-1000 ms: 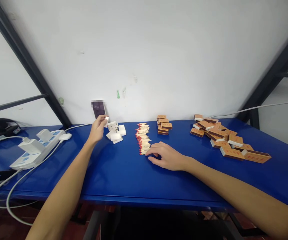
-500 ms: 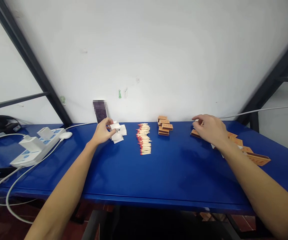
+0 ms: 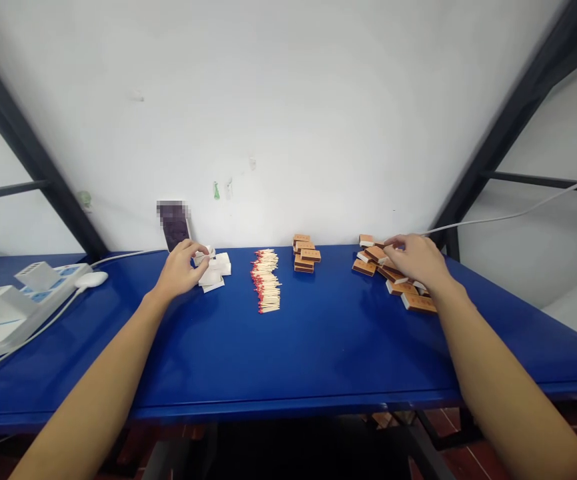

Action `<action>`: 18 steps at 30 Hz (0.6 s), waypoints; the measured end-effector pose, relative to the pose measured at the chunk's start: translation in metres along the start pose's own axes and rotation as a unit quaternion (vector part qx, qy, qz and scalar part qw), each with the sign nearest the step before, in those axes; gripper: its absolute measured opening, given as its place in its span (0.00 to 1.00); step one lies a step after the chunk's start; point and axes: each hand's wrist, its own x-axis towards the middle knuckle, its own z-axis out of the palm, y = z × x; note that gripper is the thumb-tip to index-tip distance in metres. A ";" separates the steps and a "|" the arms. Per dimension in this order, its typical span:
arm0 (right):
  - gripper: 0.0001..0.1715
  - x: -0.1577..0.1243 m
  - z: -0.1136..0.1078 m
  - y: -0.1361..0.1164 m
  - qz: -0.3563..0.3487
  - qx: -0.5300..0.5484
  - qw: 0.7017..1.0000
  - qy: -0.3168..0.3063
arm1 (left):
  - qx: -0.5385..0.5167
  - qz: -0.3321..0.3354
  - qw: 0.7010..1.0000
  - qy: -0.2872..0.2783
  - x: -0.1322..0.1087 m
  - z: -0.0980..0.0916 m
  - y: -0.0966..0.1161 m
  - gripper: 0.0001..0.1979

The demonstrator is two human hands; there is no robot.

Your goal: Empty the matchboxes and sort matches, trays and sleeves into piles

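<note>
My left hand [image 3: 182, 268] is at the small pile of white matchbox trays [image 3: 223, 264]. Its thumb and fingers close around one white tray at the near-left side of the pile. My right hand [image 3: 417, 261] reaches over a heap of orange-brown matchboxes [image 3: 421, 303], some showing white ends. Thumb and forefinger are bent together at a tilted matchbox [image 3: 376, 255]; the exact contact is partly hidden. Between the hands lies a long row of loose matches [image 3: 268, 293], red heads to the left. To their right stands a small stack of matchboxes [image 3: 311, 255].
A dark phone-like object [image 3: 174, 223] leans against the wall behind my left hand. A white power strip [image 3: 33, 310] with plugs and cables lies at the left of the blue table [image 3: 293, 360]. A white cable [image 3: 498, 219] runs off right. Dark metal posts flank the table.
The view has turned to the right, so the table's things appear farther left. Relative to the heap, my right hand has moved right, uncovering several matchboxes. My left hand stays at the trays.
</note>
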 end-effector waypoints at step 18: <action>0.12 -0.035 0.018 -0.065 -0.281 0.185 0.935 0.115 | -0.087 0.128 0.987 -0.047 -0.001 0.006 0.062 0.09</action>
